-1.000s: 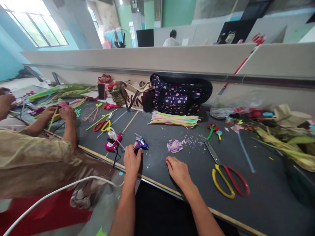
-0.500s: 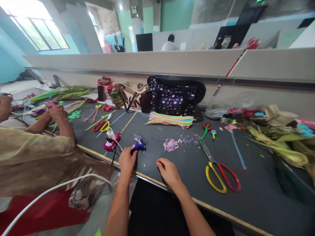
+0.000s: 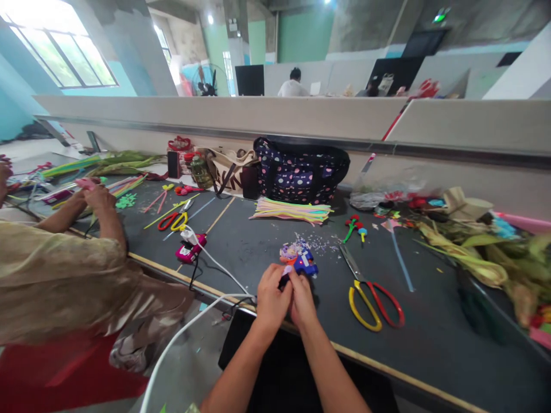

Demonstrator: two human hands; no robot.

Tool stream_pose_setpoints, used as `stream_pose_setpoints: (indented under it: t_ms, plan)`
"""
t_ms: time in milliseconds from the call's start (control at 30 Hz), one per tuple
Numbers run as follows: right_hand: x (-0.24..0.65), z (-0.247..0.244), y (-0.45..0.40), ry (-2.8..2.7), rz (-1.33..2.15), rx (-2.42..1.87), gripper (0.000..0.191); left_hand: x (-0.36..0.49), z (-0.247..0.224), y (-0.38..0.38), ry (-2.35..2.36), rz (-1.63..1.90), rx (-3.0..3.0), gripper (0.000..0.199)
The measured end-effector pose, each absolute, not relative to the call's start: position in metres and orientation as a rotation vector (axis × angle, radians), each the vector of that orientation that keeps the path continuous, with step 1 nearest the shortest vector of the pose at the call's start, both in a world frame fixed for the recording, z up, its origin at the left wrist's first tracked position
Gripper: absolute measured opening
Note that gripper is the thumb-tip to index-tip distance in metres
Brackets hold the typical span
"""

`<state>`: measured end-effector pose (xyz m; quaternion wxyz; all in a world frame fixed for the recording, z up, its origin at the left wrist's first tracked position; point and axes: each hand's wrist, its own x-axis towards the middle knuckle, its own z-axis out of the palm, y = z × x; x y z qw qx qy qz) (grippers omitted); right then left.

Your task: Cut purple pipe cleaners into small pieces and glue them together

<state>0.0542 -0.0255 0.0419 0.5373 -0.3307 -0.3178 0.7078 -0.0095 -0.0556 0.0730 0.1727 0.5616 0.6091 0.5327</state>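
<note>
A blue hot glue gun (image 3: 306, 261) with an orange trigger is held low over the desk in front of me. My left hand (image 3: 272, 292) is closed at its handle. Against it, my right hand (image 3: 302, 297) closes on the same handle from the right; its fingertips are partly hidden. Between the hands shows a small lilac spot (image 3: 287, 269), too small to name. Just behind the gun lies a pile of short purple pieces (image 3: 289, 250), partly covered by it, with purple crumbs (image 3: 321, 244) scattered to the right.
Large scissors (image 3: 365, 287) with red and yellow handles lie to the right. Pastel pipe cleaners (image 3: 293, 211) lie before a dotted bag (image 3: 301, 172). A magenta power strip (image 3: 190, 248) with white cord stands left. Another person's hands (image 3: 97, 198) work farther left. Husks (image 3: 486, 258) lie right.
My left hand has carried the glue gun rightward, from beside the power strip to the purple pile. My right hand has come up to meet it at the handle.
</note>
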Motion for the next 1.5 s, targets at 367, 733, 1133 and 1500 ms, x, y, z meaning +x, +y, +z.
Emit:
stream_pose_setpoints:
  t_ms: [367, 733, 1133, 1500]
  plan:
    - [0.131, 0.064, 0.007, -0.667, 1.655, -0.723, 0.034, 0.012, 0.067, -0.133, 1.165, 1.182, 1.792, 0.025]
    - [0.171, 0.064, 0.034, -0.761, 1.842, -0.673, 0.016, -0.136, 0.058, -0.132, 1.659, 1.423, 0.525, 0.035]
    - [0.171, 0.081, 0.061, -1.042, 1.695, -0.692, 0.021, -0.037, 0.109, 0.06, 0.906, 1.463, 0.802, 0.028]
    - [0.159, 0.05, 0.075, -0.963, 1.7, -0.918, 0.025, -0.048, 0.057, 0.099, 1.08, 1.439, 0.809, 0.038]
